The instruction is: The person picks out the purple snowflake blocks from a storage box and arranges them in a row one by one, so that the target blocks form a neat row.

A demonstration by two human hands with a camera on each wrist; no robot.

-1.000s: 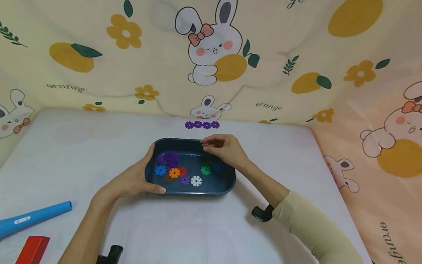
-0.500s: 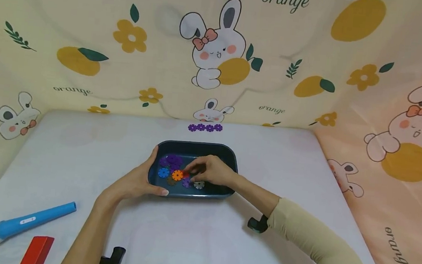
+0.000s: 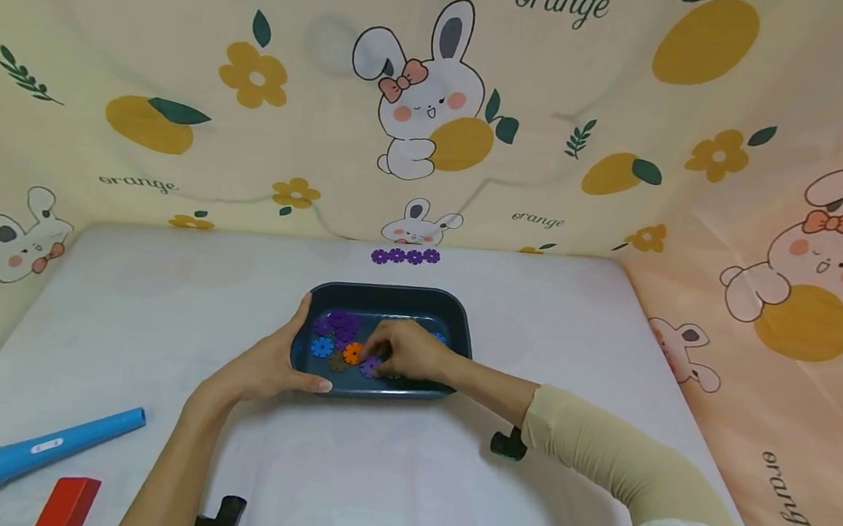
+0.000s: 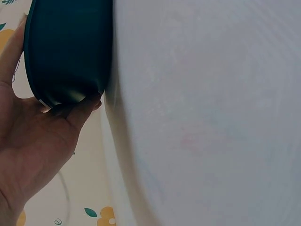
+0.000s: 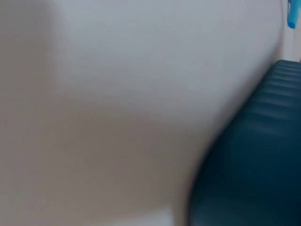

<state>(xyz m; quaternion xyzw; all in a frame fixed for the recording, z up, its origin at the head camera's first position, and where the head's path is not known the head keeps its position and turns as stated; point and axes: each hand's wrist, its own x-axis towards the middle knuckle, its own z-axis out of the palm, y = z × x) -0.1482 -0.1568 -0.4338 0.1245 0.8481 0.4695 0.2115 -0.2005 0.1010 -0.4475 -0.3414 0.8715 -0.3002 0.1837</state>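
In the head view a dark blue rectangular tray [image 3: 380, 387] stands on the white table. My left hand [image 3: 265, 366] grips its left end, thumb over the front rim and fingers along the side; the left wrist view shows this hand [image 4: 37, 136] against the tray wall [image 4: 70, 47]. My right hand [image 3: 414, 352] reaches into the tray with bent fingers, fingertips by an orange notched disc [image 3: 352, 353] and a light purple disc [image 3: 370, 366]. Whether they pinch one is hidden. Around them lie purple discs [image 3: 341, 324], a blue disc [image 3: 321, 347] and a brown disc [image 3: 338, 362].
Behind the tray, several purple discs [image 3: 405, 256] form a row near the table's back edge. A blue toy microphone [image 3: 44, 449] and a red block [image 3: 67, 504] lie at the front left. Printed cloth [image 3: 313, 120] hangs behind the table.
My right hand has come from above the tray's back rim down and left into the discs. The red disc seen earlier is no longer visible. My left hand keeps its grip.
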